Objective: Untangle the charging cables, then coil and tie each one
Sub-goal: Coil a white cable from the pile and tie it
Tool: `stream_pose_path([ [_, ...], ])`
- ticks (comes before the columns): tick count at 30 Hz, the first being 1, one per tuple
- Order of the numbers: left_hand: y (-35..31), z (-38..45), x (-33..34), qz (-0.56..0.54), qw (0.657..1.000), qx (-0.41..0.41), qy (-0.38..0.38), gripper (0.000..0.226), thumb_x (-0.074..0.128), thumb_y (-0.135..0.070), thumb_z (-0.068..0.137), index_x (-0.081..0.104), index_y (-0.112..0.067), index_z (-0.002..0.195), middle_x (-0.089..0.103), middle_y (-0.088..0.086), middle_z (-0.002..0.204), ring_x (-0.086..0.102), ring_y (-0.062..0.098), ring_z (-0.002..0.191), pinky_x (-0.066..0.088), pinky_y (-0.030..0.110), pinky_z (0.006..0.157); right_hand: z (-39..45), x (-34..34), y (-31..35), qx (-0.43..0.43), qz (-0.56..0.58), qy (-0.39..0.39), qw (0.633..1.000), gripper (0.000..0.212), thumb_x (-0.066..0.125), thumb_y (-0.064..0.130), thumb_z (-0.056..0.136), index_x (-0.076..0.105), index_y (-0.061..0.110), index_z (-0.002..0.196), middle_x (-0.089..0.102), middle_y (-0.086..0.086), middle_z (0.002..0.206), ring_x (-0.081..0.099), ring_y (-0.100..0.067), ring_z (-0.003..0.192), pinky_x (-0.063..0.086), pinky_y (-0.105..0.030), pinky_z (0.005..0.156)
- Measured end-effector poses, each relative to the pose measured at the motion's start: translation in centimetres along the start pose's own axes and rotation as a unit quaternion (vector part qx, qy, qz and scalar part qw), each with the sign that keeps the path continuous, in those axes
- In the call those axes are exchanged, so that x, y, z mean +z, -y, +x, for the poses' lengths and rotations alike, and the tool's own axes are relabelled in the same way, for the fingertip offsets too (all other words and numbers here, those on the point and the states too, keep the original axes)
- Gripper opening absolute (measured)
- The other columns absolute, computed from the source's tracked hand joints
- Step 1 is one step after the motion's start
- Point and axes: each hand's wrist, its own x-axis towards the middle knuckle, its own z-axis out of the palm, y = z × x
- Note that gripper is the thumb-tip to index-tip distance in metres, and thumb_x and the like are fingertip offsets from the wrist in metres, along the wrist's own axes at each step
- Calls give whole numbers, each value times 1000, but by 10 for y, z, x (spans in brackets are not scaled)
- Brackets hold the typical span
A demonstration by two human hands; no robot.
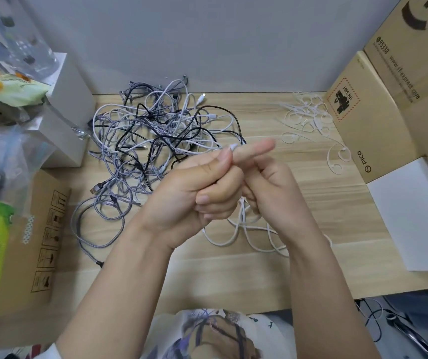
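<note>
Where hands (223,185) overlap, white cable (244,229) hidden

The tall cardboard box (368,120) on the right has "PICO" printed down its near edge, plus a red dashed-border label reading "UN3481". The bigger shipping carton (414,47) behind it shows "95338" and a web address that looks like "www.sf-express.com". The flat cardboard box (49,229) on the left only carries handling pictograms, no readable words.

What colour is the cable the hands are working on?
White; the cable hangs in loops below both hands onto the desk, seen clearly in the head view.
</note>
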Motion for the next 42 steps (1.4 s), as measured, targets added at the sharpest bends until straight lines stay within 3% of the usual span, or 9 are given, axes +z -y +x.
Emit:
stream_pose_path([
  [3, 2, 5, 6, 0, 997, 42, -67, 49, 38, -23, 93, 34, -2, 137, 42, -10, 44, 20, 2, 37, 28, 11, 37, 3, 11, -10, 28, -131, 39, 990, 26, 44, 24, 93, 60, 7, 82, 62, -20, 71, 61, -36, 67, 53, -47, 65],
  [6, 1, 7, 4, 48, 985, 67, -152, 36, 38, -20, 95, 45, -9, 129, 64, 1, 66, 29, -1, 34, 25, 11, 38, -3, 15, -11, 42, -195, 70, 977, 32, 44, 13, 95, 53, 19, 65, 55, 10, 53, 48, -6, 54, 40, -28, 58],
  [10, 1, 6, 1, 130, 966, 27, -224, 18, 43, -26, 86, 58, -17, 85, 61, 20, 112, 36, 0, 34, 26, 19, 36, -10, 15, 0, 57, -294, 112, 948, 32, 44, 14, 91, 51, 24, 62, 50, 9, 54, 47, -7, 59, 37, -30, 60],
  [14, 4, 4, -4, 109, 962, 37, -246, 5, 40, -13, 96, 41, -10, 101, 70, 6, 112, 65, 8, 53, 44, 22, 39, -13, 14, 7, 33, -311, 117, 943, 35, 46, 18, 91, 44, 24, 57, 49, 8, 57, 46, -10, 61, 37, -30, 60],
  [18, 3, -5, -17, 210, 939, 57, -265, 54, 34, -7, 100, 9, 2, 147, 74, 0, 95, 71, 13, 64, 52, 16, 52, -18, 6, 15, -6, -282, 109, 953, 36, 55, 19, 90, 48, 24, 56, 46, 19, 47, 43, -1, 51, 30, -18, 51],
  [23, 6, -12, -22, 375, 888, -7, -266, 42, 39, -11, 100, 33, -7, 141, 68, -11, 82, 60, -11, 65, 48, 9, 69, -19, 7, 25, -103, -177, 80, 976, 22, 59, 20, 84, 65, 27, 64, 64, 9, 63, 54, -4, 60, 43, -25, 61],
  [27, 9, -5, -15, 350, 911, -70, -208, 55, 35, -32, 100, 57, 19, 91, 51, 4, 39, 32, 9, 27, 29, 16, 37, -18, 5, 27, -136, -83, -7, 987, 17, 71, 12, 80, 67, 18, 65, 59, -2, 48, 53, -8, 46, 42, -19, 53],
  [34, 4, -7, -17, 62, 995, -82, -5, 46, 40, -49, 94, 64, -17, 71, 30, -11, 33, 10, 6, 29, 12, 15, 34, -10, -4, 23, -126, -26, -100, 987, 13, 74, 12, 74, 67, 20, 69, 50, 15, 45, 39, -2, 45, 30, -11, 50],
  [42, -3, 2, -11, -98, 994, 30, 29, 35, 45, -19, 96, 54, 0, 124, 36, -9, 47, 26, 3, 38, 34, 15, 42, -6, -1, 7, 17, -75, 67, 995, 31, 41, 16, 100, 55, 7, 73, 37, 13, 48, 34, -1, 39, 28, -9, 41],
])
